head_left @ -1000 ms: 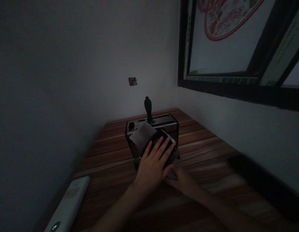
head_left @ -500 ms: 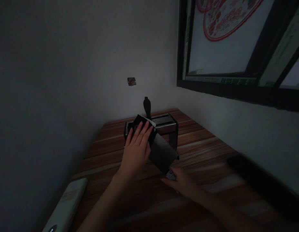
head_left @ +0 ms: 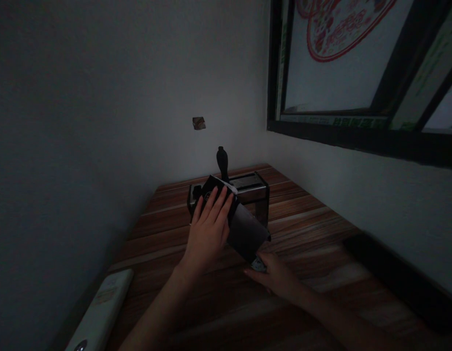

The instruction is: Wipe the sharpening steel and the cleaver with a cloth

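Note:
A cleaver [head_left: 248, 231] is held at a slant above the table, its broad grey blade pointing up and left. My right hand [head_left: 275, 273] is closed around its handle, which is mostly covered by the fingers. The far end of the blade is covered by a black cardboard sleeve [head_left: 216, 183] with a small printed mark. My left hand [head_left: 207, 231] grips this sleeve, fingers laid across its face and the thumb side out of sight. Just behind stands a metal and black knife holder [head_left: 261, 197], partly hidden by the sleeve. A black handle [head_left: 222, 161] sticks up from it.
The wood-grain table [head_left: 302, 222] meets walls at the back and right. On the left lies a long pale object [head_left: 105, 297] with a round metal part. A dark flat strip [head_left: 394, 278] lies along the right side. A dark-framed window [head_left: 335, 87] is above.
My left hand and the black sleeve have shifted slightly right and down. My right hand and the cleaver are almost where they were.

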A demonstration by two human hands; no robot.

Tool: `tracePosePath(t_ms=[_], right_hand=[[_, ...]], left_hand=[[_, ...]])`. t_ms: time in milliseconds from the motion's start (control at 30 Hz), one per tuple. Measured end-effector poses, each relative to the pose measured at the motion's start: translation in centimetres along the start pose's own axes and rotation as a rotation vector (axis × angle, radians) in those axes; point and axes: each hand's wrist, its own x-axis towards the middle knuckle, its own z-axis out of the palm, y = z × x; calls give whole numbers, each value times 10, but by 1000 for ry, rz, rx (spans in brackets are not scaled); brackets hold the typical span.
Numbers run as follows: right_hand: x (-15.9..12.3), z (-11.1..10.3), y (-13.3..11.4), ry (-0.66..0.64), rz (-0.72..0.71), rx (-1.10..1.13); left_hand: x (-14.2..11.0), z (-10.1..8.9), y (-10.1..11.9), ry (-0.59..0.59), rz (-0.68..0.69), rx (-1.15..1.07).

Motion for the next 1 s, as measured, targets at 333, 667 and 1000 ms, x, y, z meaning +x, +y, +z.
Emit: tracePosePath(t_ms=[333, 667, 1000], right_hand=[[1, -2, -4, -13, -92, 112], [0, 4, 13, 53, -54, 47], [1, 8, 15, 62, -124, 7]], left_hand=[[-15, 17, 37, -44, 126, -27], [-36, 35, 67, -96, 270, -49], [-40, 38, 72, -94, 302, -85]])
